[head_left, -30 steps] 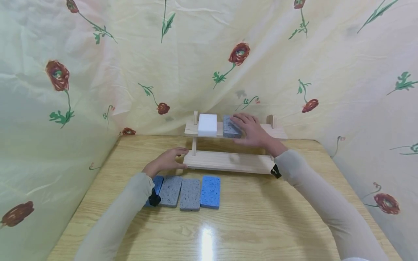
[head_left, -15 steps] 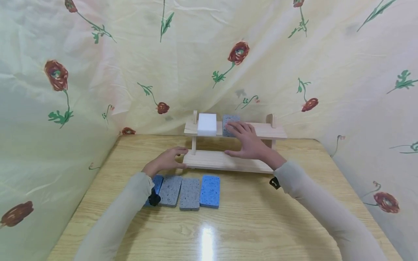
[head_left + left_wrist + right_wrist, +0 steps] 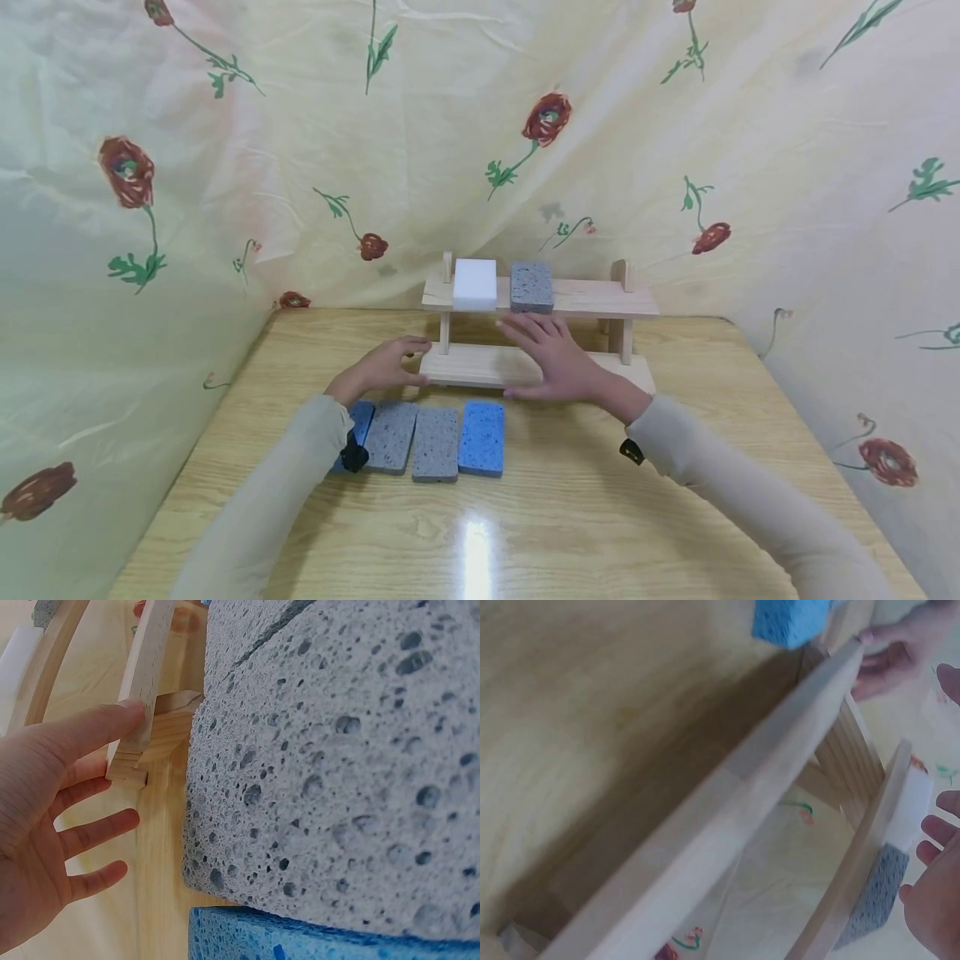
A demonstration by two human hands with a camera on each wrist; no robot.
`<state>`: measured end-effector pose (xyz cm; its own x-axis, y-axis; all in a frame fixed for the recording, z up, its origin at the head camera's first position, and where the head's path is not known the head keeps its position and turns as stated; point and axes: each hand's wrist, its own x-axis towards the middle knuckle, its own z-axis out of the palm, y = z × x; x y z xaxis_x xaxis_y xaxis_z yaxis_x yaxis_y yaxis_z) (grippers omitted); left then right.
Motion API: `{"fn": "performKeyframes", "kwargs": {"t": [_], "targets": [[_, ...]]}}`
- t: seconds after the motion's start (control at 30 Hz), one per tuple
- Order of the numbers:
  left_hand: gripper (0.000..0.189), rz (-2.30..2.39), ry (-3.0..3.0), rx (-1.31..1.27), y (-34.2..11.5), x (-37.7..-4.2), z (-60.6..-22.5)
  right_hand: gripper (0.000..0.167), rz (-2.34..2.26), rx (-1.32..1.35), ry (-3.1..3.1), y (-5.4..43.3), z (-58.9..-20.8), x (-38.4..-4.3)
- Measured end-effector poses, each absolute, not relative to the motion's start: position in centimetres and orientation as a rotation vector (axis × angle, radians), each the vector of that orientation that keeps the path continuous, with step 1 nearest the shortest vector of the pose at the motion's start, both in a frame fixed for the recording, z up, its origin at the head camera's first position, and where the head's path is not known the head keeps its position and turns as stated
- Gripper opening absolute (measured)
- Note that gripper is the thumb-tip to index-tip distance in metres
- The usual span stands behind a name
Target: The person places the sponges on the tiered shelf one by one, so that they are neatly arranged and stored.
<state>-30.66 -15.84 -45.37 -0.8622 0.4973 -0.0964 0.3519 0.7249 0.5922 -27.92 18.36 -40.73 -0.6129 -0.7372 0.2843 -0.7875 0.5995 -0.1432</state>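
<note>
A two-tier wooden shelf stands at the back of the table. My left hand holds the left end of its lower board; in the left wrist view the thumb lies on the board and the other fingers spread behind. My right hand, fingers spread and holding nothing, hovers in front of the lower board. On the upper tier sit a white block-shaped sponge and, to its right, a grey sponge.
Before the shelf's left half lies a row of sponges: a blue one, a grey one, another grey one and a blue one partly under the left wrist. A flowered cloth hangs behind and at both sides.
My right hand has let go of the grey sponge on the upper tier and come down toward me, in front of the lower board. The left hand stays put.
</note>
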Motion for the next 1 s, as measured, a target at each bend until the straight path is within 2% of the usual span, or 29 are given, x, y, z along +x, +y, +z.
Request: {"fn": "performKeyframes", "kwargs": {"t": [0.4, 1.0], "targets": [[0.075, 0.846, 2.677, 0.66, -15.8, -30.7, -45.4, 0.108, 0.372, 1.395, -2.664, 17.9, -42.8, -25.5], [0.075, 0.855, 2.669, 0.664, -15.8, -30.7, -45.4, 0.114, 0.34, 1.451, -2.748, 17.3, -45.1, -23.7]]}}
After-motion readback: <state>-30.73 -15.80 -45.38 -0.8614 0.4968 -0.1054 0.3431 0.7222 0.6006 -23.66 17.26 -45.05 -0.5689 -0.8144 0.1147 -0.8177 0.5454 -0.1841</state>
